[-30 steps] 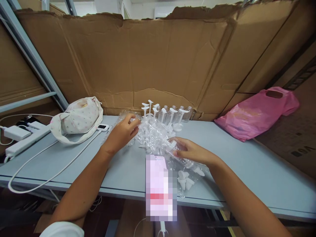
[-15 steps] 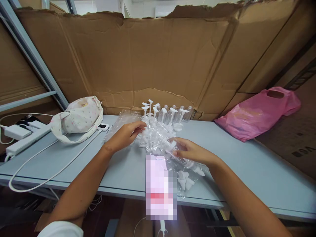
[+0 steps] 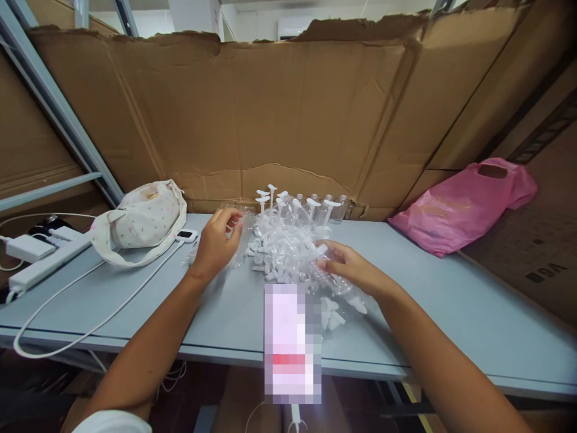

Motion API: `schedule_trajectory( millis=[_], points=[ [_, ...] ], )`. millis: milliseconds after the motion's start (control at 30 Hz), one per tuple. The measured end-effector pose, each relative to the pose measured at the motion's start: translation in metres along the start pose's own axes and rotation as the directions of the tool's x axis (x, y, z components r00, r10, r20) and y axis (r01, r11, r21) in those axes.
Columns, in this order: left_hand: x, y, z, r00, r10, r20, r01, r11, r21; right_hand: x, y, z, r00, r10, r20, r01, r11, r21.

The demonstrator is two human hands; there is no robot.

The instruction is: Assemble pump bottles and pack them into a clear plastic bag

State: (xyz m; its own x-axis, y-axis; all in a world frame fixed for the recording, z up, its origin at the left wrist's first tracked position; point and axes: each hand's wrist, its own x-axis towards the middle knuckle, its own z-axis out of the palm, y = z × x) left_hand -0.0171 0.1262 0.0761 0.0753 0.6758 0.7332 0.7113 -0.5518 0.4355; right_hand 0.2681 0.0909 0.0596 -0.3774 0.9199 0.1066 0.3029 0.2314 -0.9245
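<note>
My right hand point(image 3: 354, 266) is closed at the right side of the pile, thumb and fingers around a white plastic pump head point(image 3: 321, 251); clear film lies around and under that hand. My left hand point(image 3: 217, 240), fingers bent but apart, is over clear plastic bags point(image 3: 243, 231) left of the pile and holds nothing I can see. Between both hands lies a heap of white pump parts point(image 3: 283, 246), partly covered by crinkled clear plastic. Several T-shaped white pump tops point(image 3: 313, 204) stand upright behind it. More white pieces point(image 3: 331, 314) lie in film near the front.
Clear bottles point(image 3: 341, 207) line the cardboard wall point(image 3: 270, 108). A phone point(image 3: 288, 343), pixelated, is at the table's front edge with a cable. To the left are a floral cloth bag point(image 3: 146, 213), a small white device point(image 3: 186, 236) and a power strip point(image 3: 49, 261); rightward, a pink plastic bag point(image 3: 455, 210).
My left hand has moved left, off the pile of pump parts and over the clear bags. My right hand stays nearly in place. The view has shifted slightly.
</note>
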Motion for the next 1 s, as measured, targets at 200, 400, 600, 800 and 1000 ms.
schedule_trajectory(
  millis=[200, 400, 600, 800, 1000],
  points=[
    [-0.004, -0.003, 0.003, 0.846, -0.137, 0.515, 0.075, 0.987, 0.139, -0.002, 0.003, -0.001, 0.987, -0.141, -0.079, 0.156, 0.957, 0.246],
    [-0.012, 0.002, 0.008, 0.642, 0.0, 0.766, -0.058, 0.997, 0.048, -0.002, 0.002, 0.0, 0.986, -0.125, -0.11, 0.151, 0.948, 0.282],
    [-0.02, 0.004, 0.015, 0.672, -0.023, 0.74, -0.101, 0.987, 0.122, -0.002, 0.004, -0.001, 0.987, -0.138, -0.081, 0.156, 0.942, 0.297],
    [-0.023, -0.001, 0.022, 0.702, -0.043, 0.71, -0.147, 0.968, 0.205, -0.002, 0.004, 0.0, 0.987, -0.15, -0.06, 0.161, 0.952, 0.261],
    [-0.018, -0.004, 0.024, 0.785, 0.025, 0.619, -0.123, 0.986, 0.116, -0.003, 0.002, 0.0, 0.995, -0.095, -0.042, 0.101, 0.98, 0.172]
  ],
)
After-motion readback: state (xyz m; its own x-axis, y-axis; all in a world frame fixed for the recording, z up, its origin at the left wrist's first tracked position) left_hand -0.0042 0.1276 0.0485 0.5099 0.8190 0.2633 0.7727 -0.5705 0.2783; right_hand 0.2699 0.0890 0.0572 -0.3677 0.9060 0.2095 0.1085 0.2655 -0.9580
